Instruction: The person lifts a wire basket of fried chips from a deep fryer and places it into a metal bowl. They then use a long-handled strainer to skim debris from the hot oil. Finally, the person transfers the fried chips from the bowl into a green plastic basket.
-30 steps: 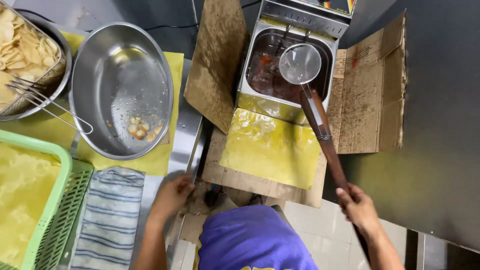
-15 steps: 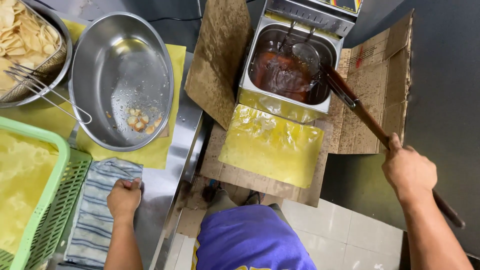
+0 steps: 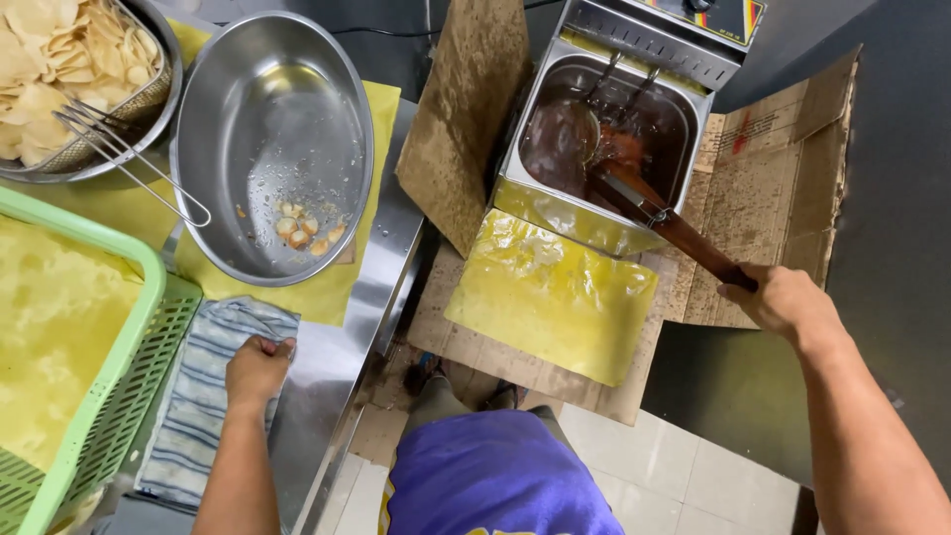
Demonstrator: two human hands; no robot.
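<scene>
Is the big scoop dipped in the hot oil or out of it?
In. The skimmer has its round head under the dark oil of the fryer, while the right hand holds its wooden handle.
</scene>
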